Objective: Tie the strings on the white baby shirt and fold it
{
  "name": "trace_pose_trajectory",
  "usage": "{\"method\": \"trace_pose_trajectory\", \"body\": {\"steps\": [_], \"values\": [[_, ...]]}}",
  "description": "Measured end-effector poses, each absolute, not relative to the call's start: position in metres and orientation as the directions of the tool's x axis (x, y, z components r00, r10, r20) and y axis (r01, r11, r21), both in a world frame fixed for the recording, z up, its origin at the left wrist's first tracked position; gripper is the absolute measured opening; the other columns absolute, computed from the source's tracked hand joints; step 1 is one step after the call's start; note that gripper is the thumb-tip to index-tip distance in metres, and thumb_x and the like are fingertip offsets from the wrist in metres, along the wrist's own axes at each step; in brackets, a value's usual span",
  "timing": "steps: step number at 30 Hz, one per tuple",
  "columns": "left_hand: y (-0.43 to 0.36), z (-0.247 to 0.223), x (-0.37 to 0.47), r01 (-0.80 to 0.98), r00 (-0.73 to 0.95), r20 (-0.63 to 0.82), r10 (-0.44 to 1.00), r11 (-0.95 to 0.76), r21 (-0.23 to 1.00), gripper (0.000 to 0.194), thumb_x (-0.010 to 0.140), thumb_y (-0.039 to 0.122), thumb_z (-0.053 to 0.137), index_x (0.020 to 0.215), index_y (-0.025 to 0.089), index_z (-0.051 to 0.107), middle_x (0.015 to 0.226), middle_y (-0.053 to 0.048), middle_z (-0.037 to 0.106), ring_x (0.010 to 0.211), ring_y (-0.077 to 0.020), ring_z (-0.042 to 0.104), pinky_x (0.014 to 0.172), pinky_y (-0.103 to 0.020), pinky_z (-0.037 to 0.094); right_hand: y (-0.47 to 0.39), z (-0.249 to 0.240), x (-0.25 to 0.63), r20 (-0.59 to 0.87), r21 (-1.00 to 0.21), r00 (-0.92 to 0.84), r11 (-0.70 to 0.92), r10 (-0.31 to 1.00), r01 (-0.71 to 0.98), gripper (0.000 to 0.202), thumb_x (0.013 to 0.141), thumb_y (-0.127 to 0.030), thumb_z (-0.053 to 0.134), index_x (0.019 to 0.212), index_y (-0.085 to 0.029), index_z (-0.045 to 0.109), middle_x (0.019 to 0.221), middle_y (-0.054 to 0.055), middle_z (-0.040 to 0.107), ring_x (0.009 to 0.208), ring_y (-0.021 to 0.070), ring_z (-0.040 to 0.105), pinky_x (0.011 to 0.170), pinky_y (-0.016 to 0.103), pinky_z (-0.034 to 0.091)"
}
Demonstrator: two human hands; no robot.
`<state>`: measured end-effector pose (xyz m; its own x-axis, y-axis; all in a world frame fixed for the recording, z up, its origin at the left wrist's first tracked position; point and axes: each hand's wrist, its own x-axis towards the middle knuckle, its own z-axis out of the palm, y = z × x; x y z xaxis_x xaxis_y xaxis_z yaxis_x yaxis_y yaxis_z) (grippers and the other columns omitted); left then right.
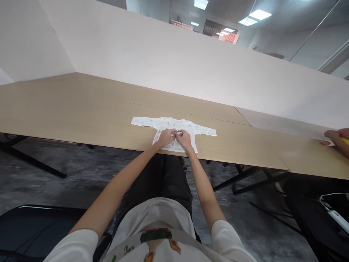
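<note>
A small white baby shirt [188, 126] with a faint print lies spread out on the wooden table [109, 109], its two long sleeves stretched to either side. My left hand [167, 137] and my right hand [183, 138] meet over the middle of its front. The fingers of both hands are pinched together on the shirt's front edges, close to each other. Below the fingertips the front opening parts in a curve. Whether a button or snap sits between the fingers is too small to make out.
A white partition [163, 62] runs along the table's back. At the far right, another person's hand [334, 136] rests over the table. A black chair [40, 225] stands at lower left; another dark seat [313, 211] at right bears a white power strip [338, 220].
</note>
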<state>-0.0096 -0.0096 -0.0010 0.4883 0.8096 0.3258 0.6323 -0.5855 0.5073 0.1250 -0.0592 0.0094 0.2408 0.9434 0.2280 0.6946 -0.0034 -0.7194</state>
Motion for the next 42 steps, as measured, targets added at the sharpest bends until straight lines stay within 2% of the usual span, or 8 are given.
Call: {"method": "trace_pose_trajectory", "body": {"steps": [5, 11, 17, 21, 28, 35, 42], "values": [[-0.009, -0.005, -0.012, 0.438, 0.493, 0.370, 0.787, -0.592, 0.676, 0.031, 0.082, 0.024, 0.061, 0.113, 0.020, 0.064, 0.101, -0.004, 0.077, 0.100, -0.0202, 0.070, 0.094, -0.032, 0.050, -0.059, 0.004, 0.133, 0.191, -0.856, 0.309, 0.004, 0.932, 0.517, 0.027, 0.076, -0.019, 0.057, 0.100, -0.016, 0.069, 0.079, 0.002, 0.072, 0.079, 0.0174, 0.067, 0.081, 0.027, 0.050], [-0.009, -0.007, -0.012, 0.361, 0.499, 0.430, 0.753, -0.632, 0.686, 0.023, 0.075, 0.020, 0.067, 0.098, 0.021, 0.064, 0.085, -0.001, 0.076, 0.088, -0.0202, 0.072, 0.093, -0.035, 0.051, -0.061, 0.002, 0.137, 0.159, -0.919, 0.354, 0.007, 0.922, 0.395, 0.037, 0.068, -0.019, 0.050, 0.101, -0.018, 0.067, 0.077, 0.000, 0.070, 0.073, 0.0172, 0.066, 0.077, 0.029, 0.053], [-0.010, -0.009, -0.012, 0.226, 0.456, 0.451, 0.767, -0.590, 0.775, 0.022, 0.076, 0.023, 0.063, 0.098, 0.020, 0.063, 0.084, -0.002, 0.075, 0.085, -0.0187, 0.072, 0.081, -0.030, 0.054, -0.063, 0.000, 0.135, 0.156, -0.935, 0.335, 0.031, 0.929, 0.352, 0.032, 0.070, -0.025, 0.054, 0.099, -0.019, 0.066, 0.073, -0.001, 0.070, 0.070, 0.0166, 0.066, 0.075, 0.029, 0.054], [-0.008, -0.011, -0.010, 0.180, 0.435, 0.458, 0.775, -0.573, 0.800, 0.020, 0.077, 0.027, 0.063, 0.095, 0.019, 0.063, 0.084, -0.004, 0.075, 0.085, -0.0194, 0.072, 0.080, -0.031, 0.056, -0.063, -0.001, 0.134, 0.166, -0.927, 0.331, 0.032, 0.929, 0.374, 0.032, 0.071, -0.028, 0.054, 0.100, -0.019, 0.065, 0.073, -0.001, 0.070, 0.071, 0.0167, 0.066, 0.075, 0.029, 0.054], [-0.008, -0.012, -0.010, 0.121, 0.415, 0.464, 0.783, -0.553, 0.824, 0.021, 0.078, 0.031, 0.063, 0.094, 0.018, 0.065, 0.088, -0.007, 0.075, 0.083, -0.0190, 0.072, 0.080, -0.032, 0.057, -0.067, 0.004, 0.133, 0.217, -0.882, 0.252, 0.079, 0.943, 0.464, 0.037, 0.068, -0.020, 0.049, 0.101, -0.019, 0.065, 0.080, 0.001, 0.071, 0.076, 0.0165, 0.067, 0.078, 0.028, 0.053], [-0.007, -0.014, -0.008, 0.140, 0.389, 0.477, 0.788, -0.563, 0.815, 0.028, 0.078, 0.037, 0.064, 0.097, 0.018, 0.067, 0.096, -0.008, 0.074, 0.088, -0.0198, 0.072, 0.082, -0.031, 0.057, -0.066, 0.001, 0.131, 0.283, -0.855, 0.225, 0.139, 0.932, 0.500, 0.035, 0.070, -0.019, 0.049, 0.101, -0.019, 0.065, 0.073, -0.001, 0.067, 0.071, 0.0157, 0.064, 0.077, 0.028, 0.052], [-0.005, -0.016, -0.010, 0.198, 0.412, 0.480, 0.775, -0.590, 0.782, 0.026, 0.079, 0.027, 0.058, 0.101, 0.017, 0.067, 0.088, -0.005, 0.074, 0.081, -0.0168, 0.071, 0.076, -0.028, 0.056, -0.067, 0.004, 0.132, 0.233, -0.855, 0.267, 0.067, 0.935, 0.514, 0.036, 0.067, -0.018, 0.052, 0.100, -0.018, 0.065, 0.074, -0.001, 0.069, 0.072, 0.0164, 0.064, 0.078, 0.027, 0.052]]}}
